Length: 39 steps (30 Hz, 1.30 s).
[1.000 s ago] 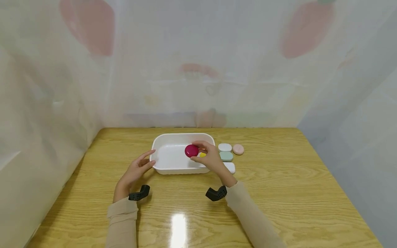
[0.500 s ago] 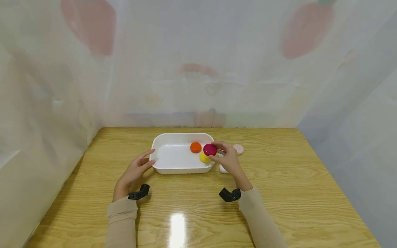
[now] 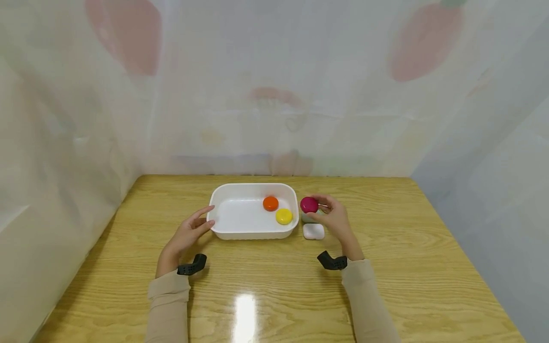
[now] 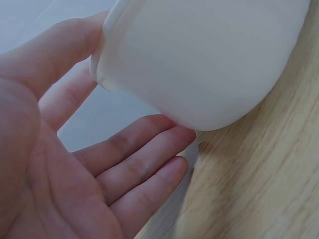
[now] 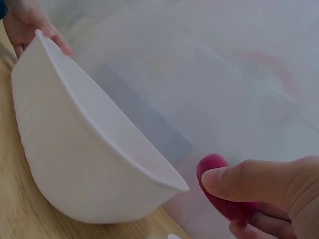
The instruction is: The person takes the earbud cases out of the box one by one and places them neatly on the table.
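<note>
My right hand [image 3: 336,220] pinches a glossy, round magenta disc [image 3: 309,205] between thumb and fingers. It is just right of the white tray [image 3: 253,236], over the pale pieces there. The right wrist view shows the thumb on the rounded face of the disc [image 5: 222,191]. My left hand [image 3: 188,233] holds the tray's left end, thumb and index finger at the rim. In the left wrist view, the other fingers [image 4: 144,154] reach under the tray's wall [image 4: 199,64]. Inside the tray lie an orange disc [image 3: 270,204] and a yellow disc [image 3: 284,216].
A white rounded piece [image 3: 313,231] lies right of the tray. Behind it a pale green piece [image 3: 310,218] is partly covered by the right hand and the disc. The wooden table [image 3: 266,286] ends at a printed curtain [image 3: 274,133] behind.
My right hand has moved right with the magenta disc, from over the tray to past its right rim. The orange and yellow discs have come into full view. My left hand stays put.
</note>
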Each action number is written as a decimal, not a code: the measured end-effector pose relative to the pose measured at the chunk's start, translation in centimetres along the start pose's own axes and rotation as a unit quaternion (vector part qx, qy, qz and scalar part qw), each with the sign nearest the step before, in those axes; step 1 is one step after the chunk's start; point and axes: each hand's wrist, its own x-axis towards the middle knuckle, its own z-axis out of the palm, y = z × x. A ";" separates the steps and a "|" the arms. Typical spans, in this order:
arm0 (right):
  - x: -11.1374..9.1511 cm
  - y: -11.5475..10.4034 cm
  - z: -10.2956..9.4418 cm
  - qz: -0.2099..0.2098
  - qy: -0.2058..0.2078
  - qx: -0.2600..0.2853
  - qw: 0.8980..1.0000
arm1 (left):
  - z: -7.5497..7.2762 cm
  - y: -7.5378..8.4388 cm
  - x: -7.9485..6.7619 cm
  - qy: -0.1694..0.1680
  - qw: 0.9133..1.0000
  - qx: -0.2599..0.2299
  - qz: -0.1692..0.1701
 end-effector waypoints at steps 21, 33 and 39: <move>-0.2 4.5 -4.6 0.053 0.001 -0.019 0.998 | 0.0 0.2 0.1 0.005 1.000 0.001 -0.006; -0.6 6.3 -5.7 0.094 -0.018 -0.064 0.993 | 0.1 -0.1 0.2 0.005 1.000 -0.002 -0.008; -0.8 6.9 -5.6 0.103 -0.017 -0.063 0.993 | -0.1 0.0 0.1 0.004 1.000 0.000 -0.007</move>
